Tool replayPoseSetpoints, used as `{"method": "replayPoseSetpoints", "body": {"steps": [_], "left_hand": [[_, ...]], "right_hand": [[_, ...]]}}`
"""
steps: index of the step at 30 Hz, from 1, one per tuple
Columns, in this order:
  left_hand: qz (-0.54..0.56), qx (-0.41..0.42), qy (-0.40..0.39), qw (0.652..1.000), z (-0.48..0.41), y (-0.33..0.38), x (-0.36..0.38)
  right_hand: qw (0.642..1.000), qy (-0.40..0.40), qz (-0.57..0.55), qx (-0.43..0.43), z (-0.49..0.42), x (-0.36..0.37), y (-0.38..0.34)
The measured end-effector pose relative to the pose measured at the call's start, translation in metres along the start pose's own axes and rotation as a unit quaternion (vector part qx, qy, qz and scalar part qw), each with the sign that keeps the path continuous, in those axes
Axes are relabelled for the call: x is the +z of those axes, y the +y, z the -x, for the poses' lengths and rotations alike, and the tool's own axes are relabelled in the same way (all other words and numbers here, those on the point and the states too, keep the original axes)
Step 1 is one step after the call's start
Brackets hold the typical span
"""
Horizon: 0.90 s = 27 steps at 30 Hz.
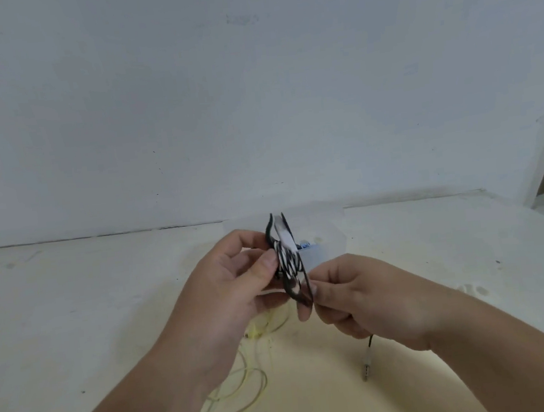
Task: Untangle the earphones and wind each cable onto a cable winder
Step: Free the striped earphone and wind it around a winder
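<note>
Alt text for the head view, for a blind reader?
The left hand and right hand hold a white cable winder wrapped in black cable, its jack plug dangling below. A yellow cable lies loose on the table.

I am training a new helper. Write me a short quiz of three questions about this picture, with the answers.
1. True or false: the yellow cable is already wound on the white winder.
2. Which colour is the wound cable? A) black B) red C) blue
3. Fill in: the metal plug hangs below the ____ hand.
Key: 1. false; 2. A; 3. right hand.
</note>
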<state>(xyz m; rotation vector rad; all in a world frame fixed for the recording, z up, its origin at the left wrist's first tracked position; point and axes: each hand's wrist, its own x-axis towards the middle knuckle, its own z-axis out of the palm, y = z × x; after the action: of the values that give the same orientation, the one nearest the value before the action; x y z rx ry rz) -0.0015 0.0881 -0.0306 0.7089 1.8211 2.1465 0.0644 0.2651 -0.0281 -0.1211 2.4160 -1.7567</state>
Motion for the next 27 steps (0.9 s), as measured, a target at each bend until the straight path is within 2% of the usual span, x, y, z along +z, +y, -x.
{"method": "replayPoseSetpoints", "body": {"steps": [6,8,10,12,14,18,22,24,27], "left_hand": [[0.091,-0.055,0.049,0.993,-0.004,0.004,-0.004],[0.051,-0.045,0.058,0.996,-0.004,0.001,-0.005],[-0.075,-0.001,0.065,0.995,-0.004,-0.003,-0.007],[-0.216,0.043,0.058,0.974,-0.002,-0.006,-0.007],[-0.26,0.051,0.026,0.964,0.001,-0.005,-0.004],[-0.259,0.018,-0.034,0.965,0.004,-0.005,0.002],[-0.188,-0.023,-0.089,0.978,0.008,-0.001,0.004],[-0.144,-0.03,-0.11,0.983,0.009,0.001,0.005],[-0.097,-0.034,-0.125,0.987,0.011,0.004,0.007]], "right_hand": [[0.997,-0.067,0.02,-0.026,0.008,-0.007,-0.006],[0.996,-0.079,0.016,-0.048,0.011,-0.009,-0.009],[0.995,-0.07,0.007,-0.074,0.013,-0.01,-0.014],[0.994,-0.045,0.005,-0.096,0.014,-0.01,-0.017],[0.993,-0.008,0.014,-0.114,0.015,-0.01,-0.019],[0.973,0.128,0.104,-0.16,0.014,-0.01,-0.019],[0.942,0.26,0.133,-0.165,0.014,-0.016,-0.02],[0.937,0.286,0.136,-0.15,0.013,-0.018,-0.021],[0.948,0.281,0.09,-0.116,0.011,-0.018,-0.019]]}}
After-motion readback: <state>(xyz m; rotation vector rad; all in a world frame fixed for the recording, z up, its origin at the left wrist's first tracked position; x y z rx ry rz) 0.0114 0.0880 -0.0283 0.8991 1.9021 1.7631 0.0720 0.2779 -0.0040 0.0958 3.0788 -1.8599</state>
